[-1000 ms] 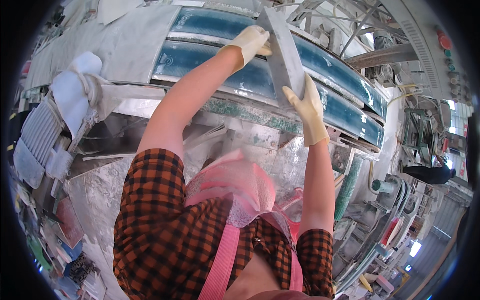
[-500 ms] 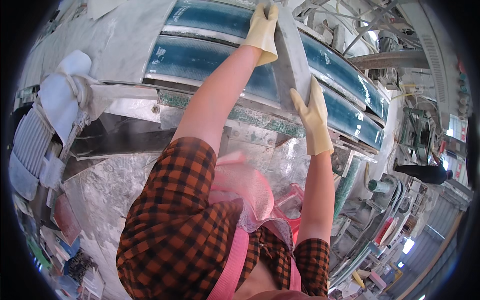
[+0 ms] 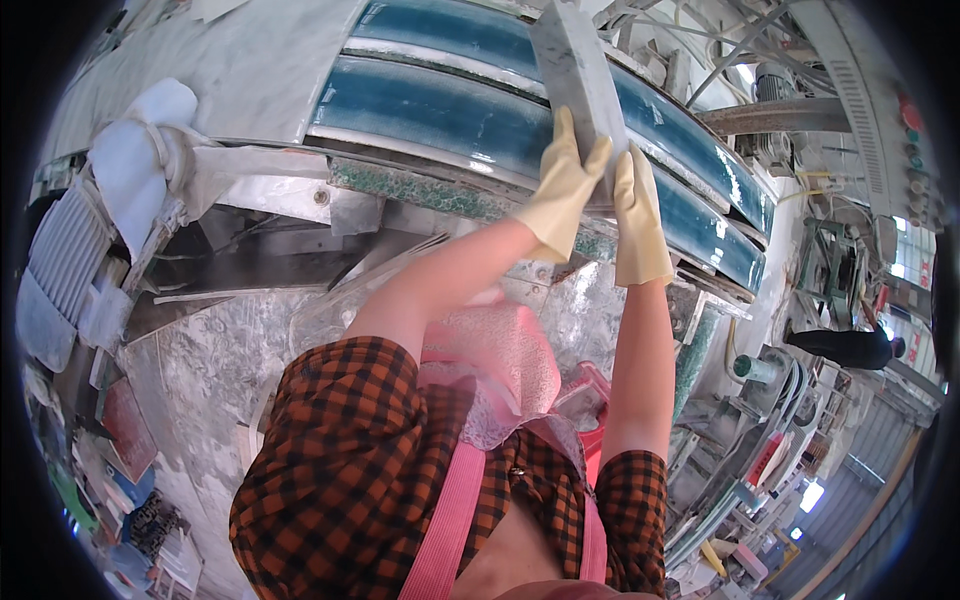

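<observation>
On the left side, the left arm reaches up and over to the right, with its elbow bent. The left hand (image 3: 568, 190) wears a cream glove, and its thumb and pointing finger are spread wide against the slab. The long grey slab (image 3: 582, 75) comes next. It lies across the blue belts (image 3: 430, 105), and its long side runs away from the person, with the far end leaning a bit left. Its near end sits between the two hands. On the right, the right arm goes almost straight up. The right hand (image 3: 637, 205), gloved too, has its fingers close together at the slab's right side. I cannot tell if either hand grips it tight.
</observation>
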The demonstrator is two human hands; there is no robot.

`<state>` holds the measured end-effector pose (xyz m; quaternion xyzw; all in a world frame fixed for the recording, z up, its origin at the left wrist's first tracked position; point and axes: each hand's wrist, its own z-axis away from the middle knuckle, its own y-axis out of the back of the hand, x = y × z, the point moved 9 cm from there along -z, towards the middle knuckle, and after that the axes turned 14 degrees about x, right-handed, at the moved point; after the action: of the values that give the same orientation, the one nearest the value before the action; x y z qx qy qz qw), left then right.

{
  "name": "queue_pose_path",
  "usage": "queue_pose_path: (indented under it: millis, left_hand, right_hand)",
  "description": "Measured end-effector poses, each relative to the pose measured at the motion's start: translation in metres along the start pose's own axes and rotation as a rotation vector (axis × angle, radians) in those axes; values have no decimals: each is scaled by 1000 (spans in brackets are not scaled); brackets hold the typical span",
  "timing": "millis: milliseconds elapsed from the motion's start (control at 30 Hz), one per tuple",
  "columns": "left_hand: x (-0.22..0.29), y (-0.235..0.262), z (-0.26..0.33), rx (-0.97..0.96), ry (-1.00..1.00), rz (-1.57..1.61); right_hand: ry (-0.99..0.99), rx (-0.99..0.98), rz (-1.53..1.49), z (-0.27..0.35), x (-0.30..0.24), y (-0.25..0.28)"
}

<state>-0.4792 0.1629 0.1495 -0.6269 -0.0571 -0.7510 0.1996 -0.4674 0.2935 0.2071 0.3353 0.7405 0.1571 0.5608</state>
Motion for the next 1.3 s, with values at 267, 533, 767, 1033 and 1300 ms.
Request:
queue_pose_path:
  millis: [267, 533, 767, 1033, 1300]
  left_hand:
    - [44, 116, -92, -15, -335, -515]
    - [119, 281, -195, 583, -728, -1534]
    - [105, 281, -228, 291, -267, -1730]
    - [95, 268, -238, 231, -292, -1755]
    - [170, 254, -211, 44, -475, -1251]
  right_hand:
    - [-13, -110, 415, -9, -23, 1]
    - [-138, 34, 490, -32, -9, -14]
    - [-144, 74, 536, -68, -17, -35]
    - [-279, 39, 585, -104, -28, -57]
    - [-25, -60, 93, -82, -1, -39]
